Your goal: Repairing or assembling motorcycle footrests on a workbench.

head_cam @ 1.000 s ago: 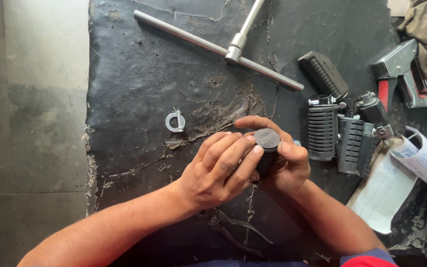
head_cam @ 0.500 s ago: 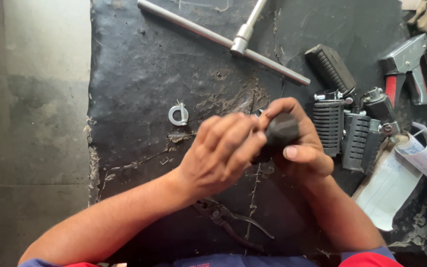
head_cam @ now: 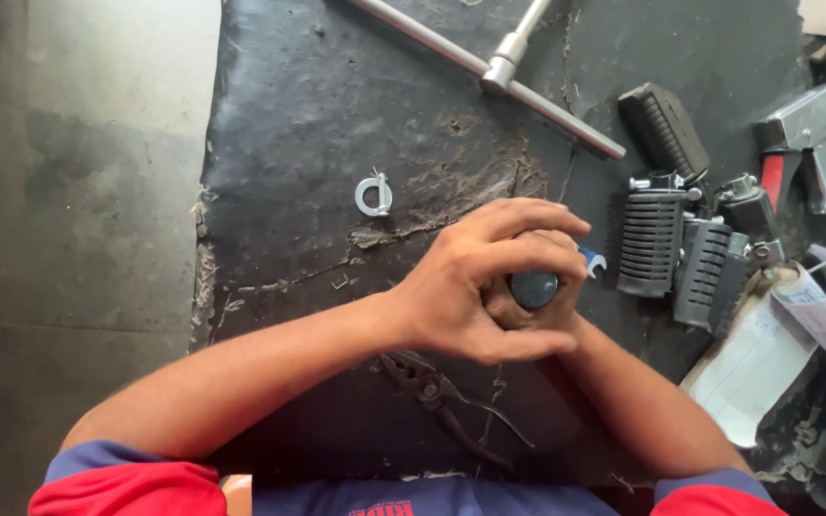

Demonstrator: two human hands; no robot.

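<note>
Both hands are clasped together over a black rubber footrest [head_cam: 533, 288] at the middle of a black mat [head_cam: 317, 115]. My left hand [head_cam: 475, 277] wraps over the top of it, fingers curled across. My right hand [head_cam: 552, 311] sits underneath, mostly hidden by the left, gripping the same piece. Only the round black end of the footrest shows between the fingers. A small blue-and-white bit [head_cam: 593, 260] pokes out by the fingertips.
A silver T-handle wrench [head_cam: 489, 67] lies at the top. A small metal ring clip [head_cam: 374, 196] rests left of the hands. Several black ribbed footrests [head_cam: 681, 239] sit at right, with a red-and-grey tool [head_cam: 805, 143] and papers [head_cam: 795, 325]. Pliers [head_cam: 432, 392] lie under my forearms.
My hands have turned the footrest and closed tighter over it, so less of it shows than before. They sit slightly lower on the mat.
</note>
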